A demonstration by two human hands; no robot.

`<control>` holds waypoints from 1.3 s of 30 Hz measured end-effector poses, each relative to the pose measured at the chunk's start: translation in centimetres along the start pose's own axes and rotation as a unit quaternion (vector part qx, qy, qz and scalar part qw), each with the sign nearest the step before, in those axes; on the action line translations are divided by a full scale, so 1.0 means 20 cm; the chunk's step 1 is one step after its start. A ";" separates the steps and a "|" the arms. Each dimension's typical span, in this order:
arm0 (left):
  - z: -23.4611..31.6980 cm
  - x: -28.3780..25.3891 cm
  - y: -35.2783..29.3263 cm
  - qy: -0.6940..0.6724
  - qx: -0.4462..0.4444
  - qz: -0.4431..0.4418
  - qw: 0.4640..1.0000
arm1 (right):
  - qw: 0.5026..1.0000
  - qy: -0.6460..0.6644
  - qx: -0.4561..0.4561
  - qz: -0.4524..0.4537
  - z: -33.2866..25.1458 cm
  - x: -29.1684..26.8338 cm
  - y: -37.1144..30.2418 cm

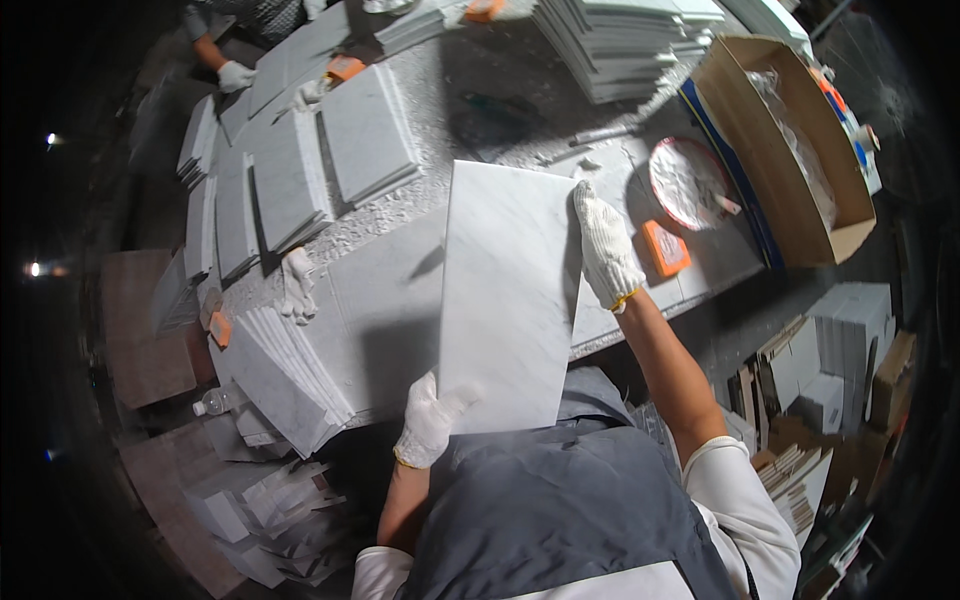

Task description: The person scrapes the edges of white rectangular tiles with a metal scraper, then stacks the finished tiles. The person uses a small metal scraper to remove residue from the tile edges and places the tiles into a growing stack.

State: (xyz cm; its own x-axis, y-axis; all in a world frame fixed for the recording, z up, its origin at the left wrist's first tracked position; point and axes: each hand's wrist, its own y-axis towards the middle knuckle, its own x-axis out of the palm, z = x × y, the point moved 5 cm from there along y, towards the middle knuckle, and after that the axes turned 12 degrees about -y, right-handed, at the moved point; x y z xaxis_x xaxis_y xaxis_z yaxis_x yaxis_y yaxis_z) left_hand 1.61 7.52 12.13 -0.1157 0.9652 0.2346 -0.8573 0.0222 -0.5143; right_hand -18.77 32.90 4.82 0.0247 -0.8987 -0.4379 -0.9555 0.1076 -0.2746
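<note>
A white marble tile with faint grey veins [508, 300] is held up, tilted, over the near edge of the worktable [385, 275]. My left hand [428, 425], in a white knit glove, grips its lower left corner with the thumb across the face. Gloved the same way, my right hand [607, 250] clasps the upper right edge, its fingers partly hidden. Just right of that hand lies an orange block with a whitish face [667, 248]. Beyond the block is a red-rimmed bowl of white paste [690, 182].
Tile stacks [372, 135] cover the table's left side; a taller stack [605, 50] stands at the back. A loose glove [298, 285] lies near fanned tiles [285, 385]. An open cardboard box [850, 200] sits right. Another person's gloved hand [236, 76] rests far left.
</note>
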 end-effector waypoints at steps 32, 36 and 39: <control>-0.39 -0.36 0.55 0.045 -0.141 -0.086 0.985 | 0.979 0.081 0.088 0.164 0.64 -0.74 -0.42; -0.37 -0.40 0.60 0.097 -0.122 -0.037 0.987 | 0.986 0.079 0.077 0.125 0.66 -0.67 -0.43; -0.36 -0.43 0.62 0.199 -0.093 0.012 0.975 | 0.986 0.059 0.108 0.116 0.70 -0.63 -0.45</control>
State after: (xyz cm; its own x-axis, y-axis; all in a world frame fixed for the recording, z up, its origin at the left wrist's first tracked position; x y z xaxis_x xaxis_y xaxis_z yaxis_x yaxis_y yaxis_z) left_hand -4.40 1.39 -2.19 0.1011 0.9899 -0.0992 -0.7461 0.0095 -0.6658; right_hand -6.28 49.32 0.82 -0.2333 -0.8814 -0.4108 -0.8459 0.3923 -0.3613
